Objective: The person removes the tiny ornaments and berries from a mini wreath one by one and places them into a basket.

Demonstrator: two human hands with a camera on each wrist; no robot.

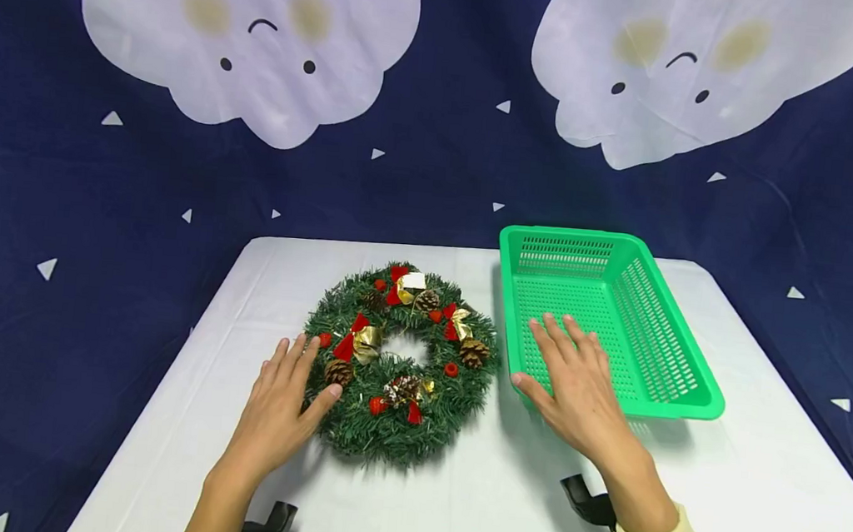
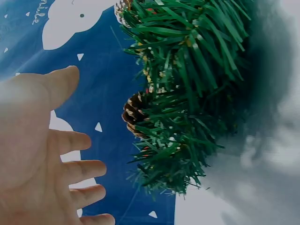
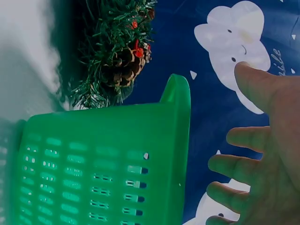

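A green Christmas wreath point(image 1: 469, 399) with pinecones, red berries and red and gold bows lies on the white table. My left hand point(image 1: 272, 412) hovers over its left edge, fingers straight; the left wrist view shows a gap between that palm point(image 2: 28, 154) and the wreath point(image 2: 187, 93). To the right of the wreath sits a green plastic basket point(image 1: 690, 354) with slotted walls and nothing in it. My right hand point(image 1: 578, 391), fingers spread, is above the basket's near left corner. In the right wrist view its fingers point(image 3: 234, 164) stand apart from the basket rim point(image 3: 180, 117).
The white tablecloth point(image 1: 407, 515) reaches toward me past the wreath and basket. Behind the table hangs a dark blue curtain point(image 1: 433, 183) with white clouds and small triangles. A black wrist strap mount point(image 1: 591, 504) sits below each hand.
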